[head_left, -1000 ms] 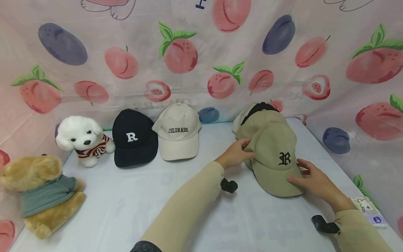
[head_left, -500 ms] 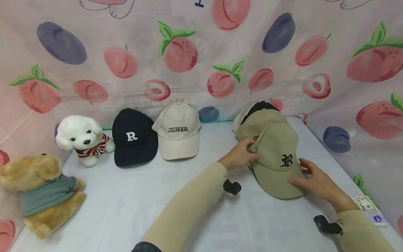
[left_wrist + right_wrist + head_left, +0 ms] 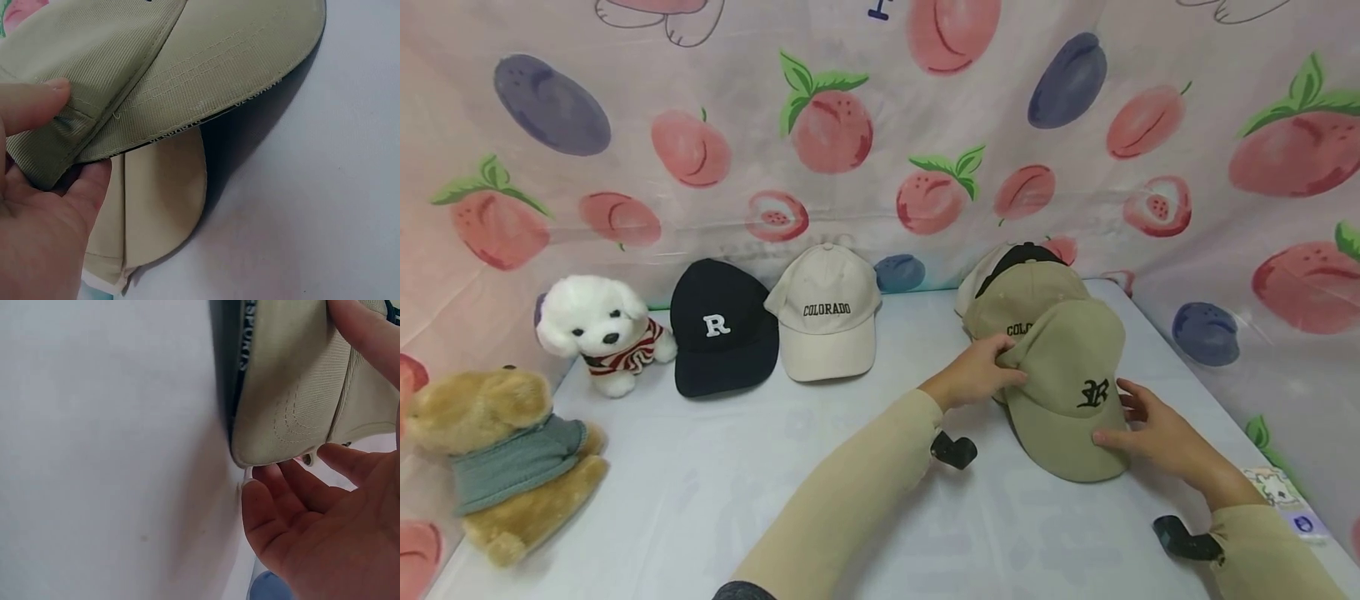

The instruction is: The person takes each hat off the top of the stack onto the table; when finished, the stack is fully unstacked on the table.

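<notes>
An olive-green baseball cap with a black letter R faces forward, held between both hands at the right of the table. My left hand pinches its left side edge; the left wrist view shows the thumb on the outside and fingers underneath. My right hand holds the brim's right side, thumb on top and fingers at the edge, as the right wrist view of the brim shows. Behind it, a tan cap with partly covered lettering leads a row including a black cap and a pale cap.
A black cap with a white R and a cream cap reading COLORADO stand at the back left. Beside them are a white plush dog and a brown plush bear. A small printed packet lies by the right edge.
Both hands have shifted the olive cap slightly right and toward the front, away from the tan cap. More of the tan cap's lettering now shows.
</notes>
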`<state>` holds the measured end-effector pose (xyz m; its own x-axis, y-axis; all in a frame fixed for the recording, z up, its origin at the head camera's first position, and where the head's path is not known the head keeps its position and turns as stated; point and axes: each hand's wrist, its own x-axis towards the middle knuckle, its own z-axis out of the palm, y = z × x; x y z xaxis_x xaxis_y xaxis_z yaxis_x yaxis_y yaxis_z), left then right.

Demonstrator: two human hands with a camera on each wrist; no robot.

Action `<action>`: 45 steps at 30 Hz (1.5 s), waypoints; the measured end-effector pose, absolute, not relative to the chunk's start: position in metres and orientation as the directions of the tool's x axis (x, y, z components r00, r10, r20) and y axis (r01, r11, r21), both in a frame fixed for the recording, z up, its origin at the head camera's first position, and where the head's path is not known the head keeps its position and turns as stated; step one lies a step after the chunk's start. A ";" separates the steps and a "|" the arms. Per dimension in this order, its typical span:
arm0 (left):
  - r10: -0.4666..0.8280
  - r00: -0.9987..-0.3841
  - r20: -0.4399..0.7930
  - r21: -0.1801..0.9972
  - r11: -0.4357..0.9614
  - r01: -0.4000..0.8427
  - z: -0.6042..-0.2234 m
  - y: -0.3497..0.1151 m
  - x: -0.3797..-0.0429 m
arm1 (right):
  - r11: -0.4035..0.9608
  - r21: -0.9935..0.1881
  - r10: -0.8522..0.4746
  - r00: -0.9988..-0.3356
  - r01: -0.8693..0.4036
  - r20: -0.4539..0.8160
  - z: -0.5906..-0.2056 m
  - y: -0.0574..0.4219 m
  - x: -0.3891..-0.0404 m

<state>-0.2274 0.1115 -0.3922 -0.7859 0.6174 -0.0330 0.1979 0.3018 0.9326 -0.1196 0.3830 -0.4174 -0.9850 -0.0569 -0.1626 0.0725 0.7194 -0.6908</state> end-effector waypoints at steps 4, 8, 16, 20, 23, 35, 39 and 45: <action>0.634 -0.773 -0.017 0.941 0.271 0.203 -0.388 0.109 -0.224 | 0.721 -0.690 -0.057 -0.986 0.066 -0.154 -0.416 0.381 -0.117; 0.642 -0.766 -0.001 0.938 0.265 0.221 -0.385 0.107 -0.222 | 0.722 -0.690 -0.058 -0.990 0.049 -0.131 -0.415 0.380 -0.116; 0.628 -0.777 0.036 0.941 0.240 0.237 -0.376 0.098 -0.218 | 0.710 -0.703 -0.060 -0.991 0.040 -0.117 -0.410 0.374 -0.112; 0.625 -0.779 0.051 0.937 0.240 0.254 -0.372 0.090 -0.215 | 0.711 -0.702 -0.063 -0.991 0.038 -0.117 -0.406 0.368 -0.111; 0.619 -0.783 0.056 0.930 0.253 0.266 -0.369 0.084 -0.214 | 0.713 -0.700 -0.069 -0.991 0.031 -0.115 -0.403 0.363 -0.111; 0.602 -0.792 0.097 0.920 0.249 0.302 -0.360 0.066 -0.213 | 0.720 -0.694 -0.077 -0.992 0.012 -0.097 -0.393 0.349 -0.114; 0.600 -0.793 0.100 0.925 0.237 0.296 -0.361 0.061 -0.215 | 0.715 -0.699 -0.075 -0.993 0.013 -0.095 -0.392 0.345 -0.116; 0.599 -0.792 0.116 0.933 0.207 0.293 -0.361 0.051 -0.216 | 0.704 -0.710 -0.084 -0.993 0.004 -0.088 -0.392 0.338 -0.118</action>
<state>-0.2155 0.0511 -0.3610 -0.7921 0.5993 0.1157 0.2930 0.2070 0.9334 -0.1175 0.3376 -0.3924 -0.9925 -0.0838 -0.0885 0.0039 0.7037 -0.7105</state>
